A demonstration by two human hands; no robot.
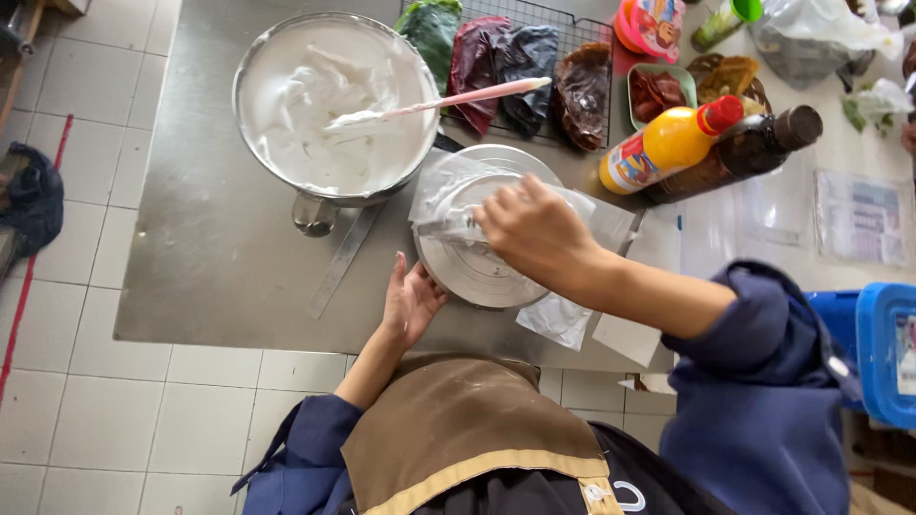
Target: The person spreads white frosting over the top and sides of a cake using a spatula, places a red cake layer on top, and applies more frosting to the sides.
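Spreading seems underway: right hand (530, 229) clamped on spatula (448, 227) over turntable (477, 272); left hand (410, 300), fingers apart, steadies turntable's edge; steady turning next.

Bright, even daylight fills the room, soft and seemingly from overhead, so shadows stay faint. The steel surface (219, 238) gives back a dull grey sheen rather than hard glare. The white cream in the mixing bowl (336, 105) is nearly washed out, its folds only just readable. Small highlights sit on the orange bottle (668, 143) and the dark bottle (749, 148) at the right. The right hand (534, 229) is slightly smeared by motion. The wide lens bends the floor tiles (86, 381) on the left. The blue box (883, 353) at the right edge looks soft.
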